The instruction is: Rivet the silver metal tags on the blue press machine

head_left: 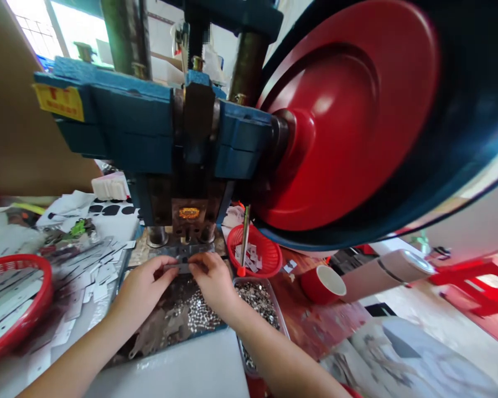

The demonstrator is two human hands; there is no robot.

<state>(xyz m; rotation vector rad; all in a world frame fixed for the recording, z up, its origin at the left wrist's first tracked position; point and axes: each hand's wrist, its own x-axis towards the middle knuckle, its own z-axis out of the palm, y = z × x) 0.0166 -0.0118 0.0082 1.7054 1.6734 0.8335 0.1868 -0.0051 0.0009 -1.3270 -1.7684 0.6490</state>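
Note:
Both hands meet at the base of a blue press (pixel 116 121), just below its ram. My left hand (pixel 149 279) pinches the left end of a small flat metal strip (pixel 183 268). The strip's right end is between the fingers of my right hand (pixel 213 276). It lies level against the dark die plate (pixel 166 253). Small shiny metal pieces (pixel 199 312) are heaped on the press bed in front of the hands, partly beneath my right hand.
A red basket of flat strips (pixel 45 276) stands at the left beside loose strips (pixel 91 273). To the right are a red basket (pixel 276 260), a clear tray of small metal parts (pixel 280 318), a red cup (pixel 315 284) and a large red flywheel (pixel 357 110).

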